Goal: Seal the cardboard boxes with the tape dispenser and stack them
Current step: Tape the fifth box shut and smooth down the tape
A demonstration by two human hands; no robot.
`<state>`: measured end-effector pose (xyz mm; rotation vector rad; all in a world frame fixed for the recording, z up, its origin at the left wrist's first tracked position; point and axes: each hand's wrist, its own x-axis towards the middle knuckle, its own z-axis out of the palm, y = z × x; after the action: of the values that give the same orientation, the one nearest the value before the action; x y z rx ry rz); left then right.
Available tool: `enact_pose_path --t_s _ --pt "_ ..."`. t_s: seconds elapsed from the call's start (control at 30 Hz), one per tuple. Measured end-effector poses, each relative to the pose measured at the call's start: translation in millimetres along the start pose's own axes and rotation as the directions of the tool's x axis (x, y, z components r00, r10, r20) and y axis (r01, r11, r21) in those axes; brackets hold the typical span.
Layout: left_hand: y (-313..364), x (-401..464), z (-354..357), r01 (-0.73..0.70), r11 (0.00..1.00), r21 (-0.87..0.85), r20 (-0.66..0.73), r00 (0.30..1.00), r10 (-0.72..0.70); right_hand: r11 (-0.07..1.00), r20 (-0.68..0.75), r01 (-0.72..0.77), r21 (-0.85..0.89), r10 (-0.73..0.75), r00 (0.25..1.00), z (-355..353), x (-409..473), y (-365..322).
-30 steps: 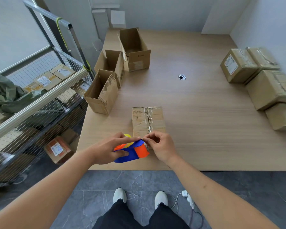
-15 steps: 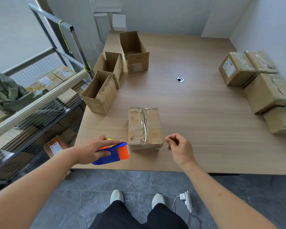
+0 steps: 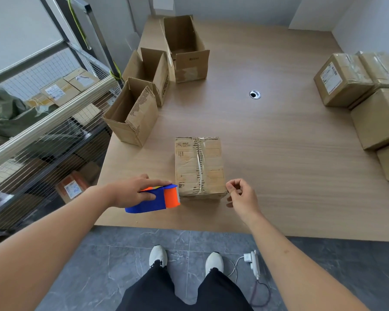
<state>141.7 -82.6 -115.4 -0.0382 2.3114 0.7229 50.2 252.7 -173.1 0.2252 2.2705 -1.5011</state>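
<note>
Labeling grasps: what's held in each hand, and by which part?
Left hand grips the tape dispenser round its blue body. Right hand, fingers loosely curled, holds nothing visible.

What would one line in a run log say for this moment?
left hand: grips tape dispenser | right hand: loosely curled, holds nothing, beside taped box | stacking: not begun
</note>
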Motion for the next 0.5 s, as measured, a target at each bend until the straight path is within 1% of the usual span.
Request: enact_pose_path --t_s 0.07,0.1,0.13,0.17,0.2,0.23,0.27,0.3,0.33,0.37,0.4,0.43,0.5 --pt "-1 3 -1 -0.003 1.000 -0.006 0.010 1.000 0.003 0.999 0.057 0.007 -0.037 -0.004 0.998 2 3 5" --pt "-1 4 -1 -0.005 1.000 -0.009 0.013 1.000 0.005 0.993 0.084 0.036 -0.113 -0.027 0.996 3 4 7" --pt "0 5 -2 -0.009 1.000 -0.014 0.011 1.000 0.009 0.976 0.093 0.095 -0.196 -0.077 0.993 4 5 9" --pt "1 5 -2 -0.009 1.000 -0.020 0.010 1.000 0.009 0.945 0.067 0.167 -0.281 -0.155 0.986 5 4 8" --pt "2 6 -1 -0.010 1.000 -0.027 0.008 1.000 0.010 0.888 -0.004 0.254 -0.383 -0.276 0.961 7 4 7" --pt "4 7 0 -0.011 0.999 -0.040 0.008 1.000 0.012 0.810 -0.065 0.325 -0.489 -0.406 0.912 11 2 2" --pt "7 8 2 -0.018 0.998 -0.057 0.008 1.000 0.019 0.718 -0.062 0.386 -0.579 -0.511 0.857 17 0 -6" --pt "10 10 4 -0.026 0.997 -0.077 0.009 1.000 0.027 0.620 0.022 0.455 -0.639 -0.577 0.816 25 -2 -13" --pt "12 13 7 -0.038 0.995 -0.090 0.007 0.999 0.039 0.524 0.165 0.532 -0.665 -0.592 0.789 34 -3 -17" --pt "14 15 8 -0.046 0.994 -0.098 0.004 0.999 0.047 0.450 0.302 0.592 -0.669 -0.563 0.769 43 -3 -18" --pt "15 17 9 -0.055 0.994 -0.099 -0.002 0.998 0.055 0.404 0.395 0.616 -0.676 -0.506 0.766 50 -2 -16" --pt "15 18 10 -0.063 0.993 -0.102 -0.007 0.998 0.063 0.367 0.436 0.616 -0.697 -0.464 0.771 53 0 -12" --pt "11 16 13 -0.084 0.988 -0.128 -0.012 0.997 0.083 0.298 0.454 0.597 -0.745 -0.430 0.781 54 6 -4"
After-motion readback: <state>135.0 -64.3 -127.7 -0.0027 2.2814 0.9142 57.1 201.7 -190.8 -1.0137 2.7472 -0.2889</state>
